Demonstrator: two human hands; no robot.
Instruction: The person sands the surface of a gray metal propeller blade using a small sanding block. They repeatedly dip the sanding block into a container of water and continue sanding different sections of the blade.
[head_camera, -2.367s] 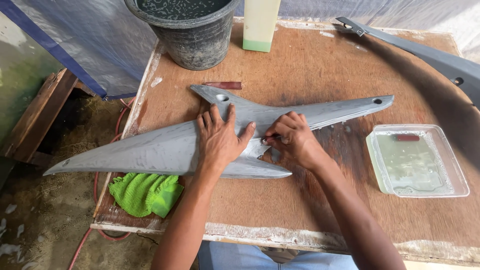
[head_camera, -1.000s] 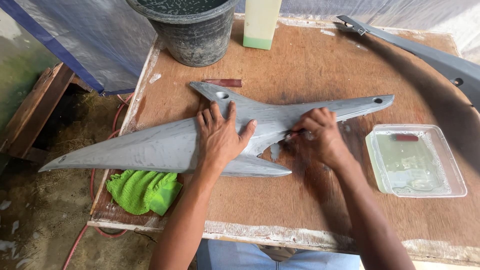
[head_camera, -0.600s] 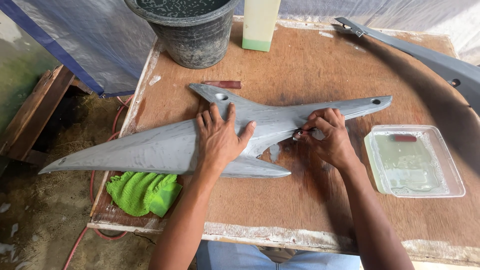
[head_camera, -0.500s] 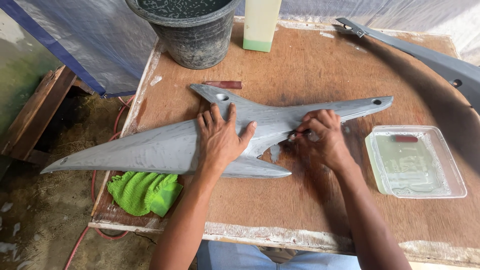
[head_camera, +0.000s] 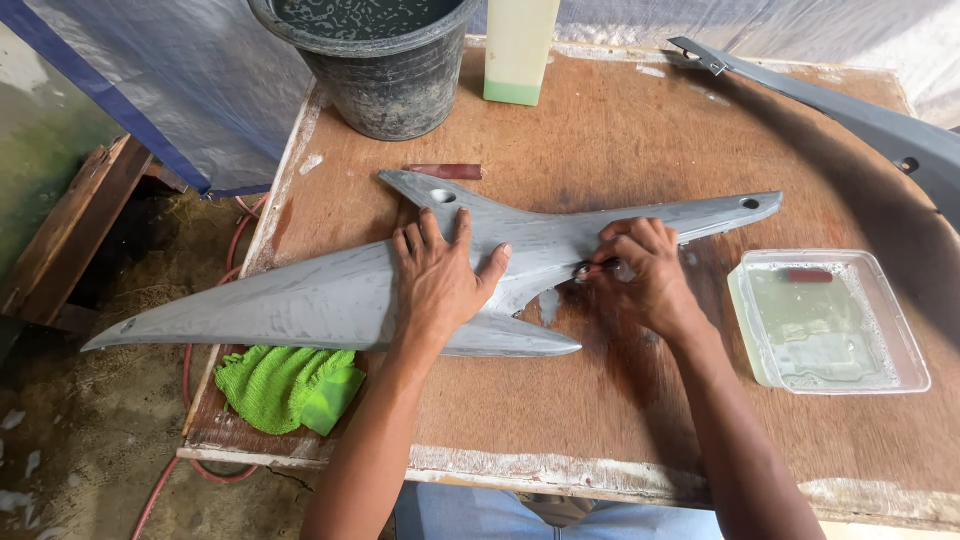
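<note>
One long grey panel (head_camera: 330, 295), pointed like a fin, lying flat across the tabletop (head_camera: 600, 420), long axis running from the left edge, where the sharp tip overhangs, up toward the far right, where a narrow arm ends in a small hole. Directly under both hands, nearer the front edge than the far one.

Left hand (head_camera: 440, 275) spread wide and flat, palm down, fingers fanned, pressing on the broad middle of the panel. Right hand (head_camera: 645, 270) curled narrow over the slimmer right arm of the panel, fingertips pinching a small dark scrap (head_camera: 597, 268), likely abrasive paper, against the surface; exact grip partly hidden by the knuckles. Right hand closer to the holed end, left hand closer to the pointed tip.

Counted around: one black bucket (head_camera: 385, 65) of water at the far edge, one pale bottle with a green base (head_camera: 518, 50) just beside it, one small reddish stick (head_camera: 445, 172) between bucket and panel, one clear tray (head_camera: 825, 320) of cloudy liquid toward the right edge, one green cloth (head_camera: 285, 385) at the front left corner, one second grey panel (head_camera: 860, 115) curving along the far right corner.
</note>
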